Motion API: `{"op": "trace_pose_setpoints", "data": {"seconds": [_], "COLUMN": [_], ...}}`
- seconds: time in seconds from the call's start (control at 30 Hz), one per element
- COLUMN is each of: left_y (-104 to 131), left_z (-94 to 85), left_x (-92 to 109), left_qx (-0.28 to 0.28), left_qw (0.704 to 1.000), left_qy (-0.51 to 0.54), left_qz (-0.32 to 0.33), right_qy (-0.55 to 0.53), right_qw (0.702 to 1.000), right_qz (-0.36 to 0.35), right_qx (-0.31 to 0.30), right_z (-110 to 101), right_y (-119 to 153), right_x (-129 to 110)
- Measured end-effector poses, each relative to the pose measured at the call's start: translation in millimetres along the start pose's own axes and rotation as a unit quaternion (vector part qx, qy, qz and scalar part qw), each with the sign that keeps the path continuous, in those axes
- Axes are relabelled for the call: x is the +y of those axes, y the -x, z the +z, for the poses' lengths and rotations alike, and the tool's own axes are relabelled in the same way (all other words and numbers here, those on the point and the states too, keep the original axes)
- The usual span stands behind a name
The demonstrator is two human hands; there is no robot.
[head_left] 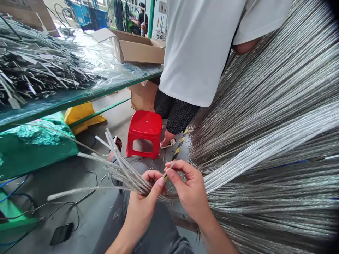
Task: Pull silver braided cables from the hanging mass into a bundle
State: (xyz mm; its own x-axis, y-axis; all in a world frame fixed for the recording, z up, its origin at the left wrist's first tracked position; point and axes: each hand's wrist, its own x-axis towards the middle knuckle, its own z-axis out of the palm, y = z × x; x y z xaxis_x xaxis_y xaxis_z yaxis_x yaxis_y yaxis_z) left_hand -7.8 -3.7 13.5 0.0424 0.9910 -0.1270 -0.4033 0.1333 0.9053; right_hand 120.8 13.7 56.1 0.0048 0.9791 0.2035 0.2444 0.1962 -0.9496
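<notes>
My left hand (144, 197) is closed round a bundle of braided metal wires (124, 174), whose loose ends fan out to the left over my knee. Thumb and forefinger of that hand also pinch near the lower end of one short strand. My right hand (189, 187) is closed in a pinch on the upper end of this wire strand (169, 168), just right of my left thumb. Behind my right hand, a broad sheaf of silvery braided wires (254, 155) runs off to the upper right.
A red plastic stool (145, 123) stands ahead. Beside it is a person in a white shirt (196, 53). At left, a green-edged table (127, 79) bears a heap of metal strips (39, 67) and a cardboard box (143, 51). Cables and a black pedal (61, 233) lie on the floor.
</notes>
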Motion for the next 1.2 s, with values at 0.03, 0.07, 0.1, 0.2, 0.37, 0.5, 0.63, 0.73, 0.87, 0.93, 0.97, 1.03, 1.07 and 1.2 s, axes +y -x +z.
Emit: {"op": "trace_pose_setpoints", "data": {"seconds": [0.03, 0.07, 0.1, 0.2, 0.37, 0.5, 0.63, 0.73, 0.87, 0.93, 0.97, 1.03, 1.07, 1.2], "left_y": [-0.5, -1.0, -1.6, -3.3, -3.6, -0.5, 3.8, 6.2, 7.6, 7.3, 6.9, 5.8, 5.2, 2.5], "left_z": [1.0, 2.1, 3.2, 5.9, 6.8, 6.1, 5.1, 4.2, 3.2, 3.0, 3.0, 3.5, 3.9, 6.6], "left_x": [0.6, 1.2, 1.8, 3.7, 4.6, 3.6, 4.1, 5.2, 7.4, 8.2, 8.3, 7.4, 6.4, 1.6], "left_qx": [0.006, 0.013, 0.02, 0.048, 0.065, 0.042, 0.004, -0.011, -0.021, -0.024, -0.024, -0.019, -0.016, 0.004], "left_qw": [1.0, 1.0, 1.0, 0.999, 0.997, 0.999, 1.0, 1.0, 1.0, 1.0, 1.0, 1.0, 1.0, 1.0], "left_qy": [0.0, -0.001, -0.004, -0.006, -0.001, -0.001, 0.003, 0.008, 0.011, 0.012, 0.012, 0.01, 0.009, 0.015], "left_qz": [0.001, 0.002, 0.004, 0.02, 0.034, 0.014, 0.006, 0.005, 0.004, 0.003, 0.003, 0.004, 0.002, -0.008], "right_qy": [0.012, 0.025, 0.041, 0.103, 0.163, 0.098, -0.019, -0.134, -0.252, -0.288, -0.294, -0.28, -0.262, -0.139], "right_qw": [1.0, 0.999, 0.998, 0.987, 0.959, 0.981, 0.997, 0.988, 0.952, 0.932, 0.928, 0.935, 0.945, 0.986], "right_qz": [-0.008, -0.018, -0.032, -0.117, -0.227, -0.155, -0.021, 0.07, 0.176, 0.215, 0.224, 0.213, 0.195, 0.08], "right_qx": [0.007, 0.015, 0.023, 0.043, 0.05, 0.068, 0.068, 0.039, -0.015, -0.04, -0.046, -0.035, -0.019, 0.051], "right_z": [0.4, 1.1, 2.0, 6.2, 10.1, 7.6, 6.2, 7.2, 9.1, 9.7, 10.0, 10.4, 10.5, 10.6], "right_y": [1.1, 2.4, 4.0, 11.8, 25.2, 25.3, 18.8, 10.9, 0.9, -2.0, -2.7, -3.1, -2.7, 1.9], "right_x": [0.3, 0.6, 0.8, 2.2, 6.5, 5.3, 1.5, 0.6, 1.5, 2.3, 2.8, 4.2, 5.0, 6.3]}}
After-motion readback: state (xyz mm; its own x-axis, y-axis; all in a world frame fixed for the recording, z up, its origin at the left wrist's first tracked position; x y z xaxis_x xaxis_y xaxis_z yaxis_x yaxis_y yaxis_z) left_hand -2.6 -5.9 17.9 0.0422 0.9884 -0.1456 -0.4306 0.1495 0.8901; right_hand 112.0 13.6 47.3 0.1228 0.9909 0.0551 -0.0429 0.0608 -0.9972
